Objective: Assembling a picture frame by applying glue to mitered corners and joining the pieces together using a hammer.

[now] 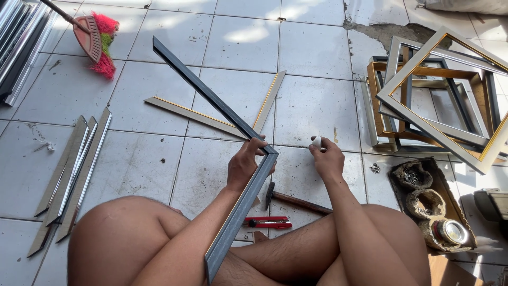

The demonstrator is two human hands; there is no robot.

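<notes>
My left hand [246,161] grips two dark grey frame mouldings [211,98] at the corner where they meet in an L; one arm runs up to the far left, the other comes down over my lap. My right hand [327,159] is a little to the right of that corner, fingers closed on a small white object [316,141]. Behind the corner lie two pale mouldings with gold edges [193,115], crossing in a V on the tiled floor.
A hammer [296,200] and a red utility knife [267,222] lie by my legs. Cut moulding pieces [74,172] lie left. A stack of finished frames [439,98] stands right, a board with tins [431,209] below it. A broom [95,39] lies far left.
</notes>
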